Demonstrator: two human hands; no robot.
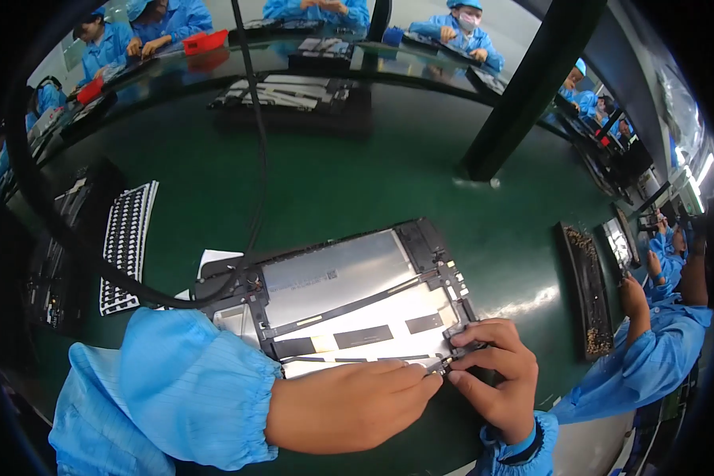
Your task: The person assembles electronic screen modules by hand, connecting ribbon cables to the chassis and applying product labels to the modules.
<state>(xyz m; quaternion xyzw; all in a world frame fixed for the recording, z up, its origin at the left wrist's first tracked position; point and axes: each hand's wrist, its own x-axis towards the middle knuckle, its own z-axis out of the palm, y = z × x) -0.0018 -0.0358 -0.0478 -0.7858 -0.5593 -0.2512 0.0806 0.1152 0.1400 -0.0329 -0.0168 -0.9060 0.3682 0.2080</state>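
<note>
An opened tablet (pixel 337 262) lies tilted in front of me, its silver battery plate, white inner area and black strips exposed. My left hand (pixel 357 406) reaches across its near edge with fingers pressed together at the near right corner. Whatever those fingertips pinch is too small to make out. From the right, my right hand (pixel 500 377) has its fingers curled on the same corner, with fingertips on the black edge and the thumb close to the left fingertips. Small connectors show along the tablet's right edge.
A black cable (pixel 259 159) hangs over the tablet's left side. On the left lie a sheet of black stickers (pixel 128 246) and a dark tray (pixel 63 246). A long black tray of small brass-coloured parts (pixel 585 293) lies right. A dark green post (pixel 523 95) rises behind; co-workers sit around.
</note>
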